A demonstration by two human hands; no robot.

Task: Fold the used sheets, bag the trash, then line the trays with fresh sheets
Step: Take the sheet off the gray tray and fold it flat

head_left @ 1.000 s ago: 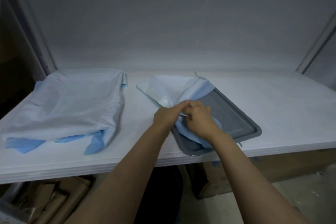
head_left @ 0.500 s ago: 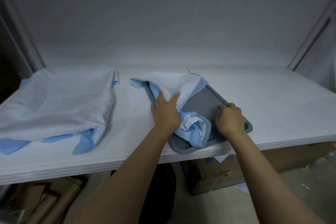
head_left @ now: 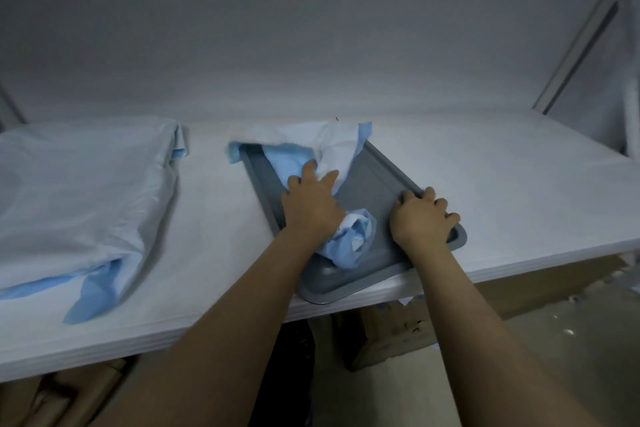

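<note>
A grey tray [head_left: 375, 173] lies at an angle on the white table, its near corner over the front edge. A crumpled blue-and-white sheet [head_left: 332, 146] lies bunched inside it, from the far end down to a wad near my wrist. My left hand [head_left: 310, 206] grips the sheet in the middle of the tray. My right hand [head_left: 420, 218] clasps the tray's right rim, fingers curled over the edge. At the left, a second large pale sheet [head_left: 79, 191] drapes over a raised shape, blue underside showing at its near edge.
The white table [head_left: 502, 191] runs to a grey back wall. A slanted metal frame post [head_left: 585, 28] stands at the far right. Cardboard boxes [head_left: 391, 333] sit under the table, and more cardboard lies at the lower left.
My right hand left the sheet and took the tray's right rim. My left hand has bunched the sheet and pulled it off the tray's left side, baring more grey.
</note>
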